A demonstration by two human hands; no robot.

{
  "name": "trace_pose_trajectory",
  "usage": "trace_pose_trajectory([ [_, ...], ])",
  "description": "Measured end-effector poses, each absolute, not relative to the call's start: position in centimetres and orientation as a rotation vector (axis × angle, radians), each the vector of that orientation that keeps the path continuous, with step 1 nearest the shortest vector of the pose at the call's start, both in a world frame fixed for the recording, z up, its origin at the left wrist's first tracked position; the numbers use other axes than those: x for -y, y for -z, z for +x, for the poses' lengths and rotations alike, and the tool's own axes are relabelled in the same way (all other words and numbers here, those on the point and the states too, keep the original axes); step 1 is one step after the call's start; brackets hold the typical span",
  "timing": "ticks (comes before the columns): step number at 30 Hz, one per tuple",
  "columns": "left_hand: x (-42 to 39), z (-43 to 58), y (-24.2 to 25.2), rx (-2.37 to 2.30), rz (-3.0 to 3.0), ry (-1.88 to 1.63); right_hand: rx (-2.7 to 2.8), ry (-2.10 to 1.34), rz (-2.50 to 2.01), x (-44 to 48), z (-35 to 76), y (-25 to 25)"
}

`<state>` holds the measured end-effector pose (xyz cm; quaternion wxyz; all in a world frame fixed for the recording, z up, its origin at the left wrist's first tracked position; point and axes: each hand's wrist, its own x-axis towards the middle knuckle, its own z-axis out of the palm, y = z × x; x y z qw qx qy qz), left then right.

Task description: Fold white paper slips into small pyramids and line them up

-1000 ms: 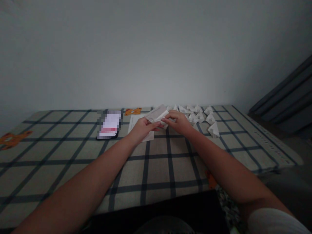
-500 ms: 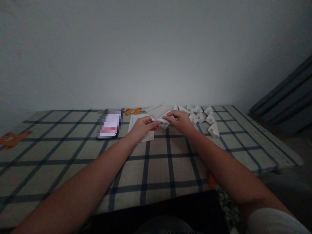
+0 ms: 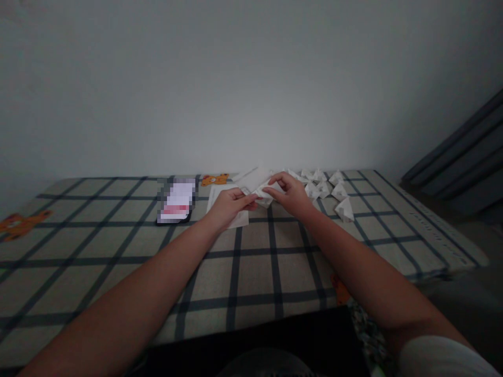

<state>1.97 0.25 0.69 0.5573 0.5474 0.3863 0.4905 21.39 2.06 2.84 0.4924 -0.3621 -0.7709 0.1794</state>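
Note:
A folded white paper is held up between my two hands above the checked cloth. My left hand is closed on its left side, thumb on top and fingers beneath. My right hand pinches its right side, with the thumb at the paper and the index finger arched above. Several small folded white paper pieces stand in rows just right of and behind my right hand. Under and beside my left hand lies a flat white sheet, partly covered by it.
A phone with a blurred screen lies left of my hands on the checked cloth. The cloth has orange bear prints. A pale wall rises behind the table, and dark grey fabric hangs at the right.
My right hand's index finger has lifted and arched a little. The raised part of the paper between my hands has shifted slightly; my left hand has hardly moved.

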Motion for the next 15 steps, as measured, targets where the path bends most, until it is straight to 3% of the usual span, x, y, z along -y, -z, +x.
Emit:
trace_pose_trajectory([
  [15,-0.05,1.96,-0.99,-0.945,1.333,-1.100,1.827,-0.478,-0.878,-2.28,21.57,-2.76],
])
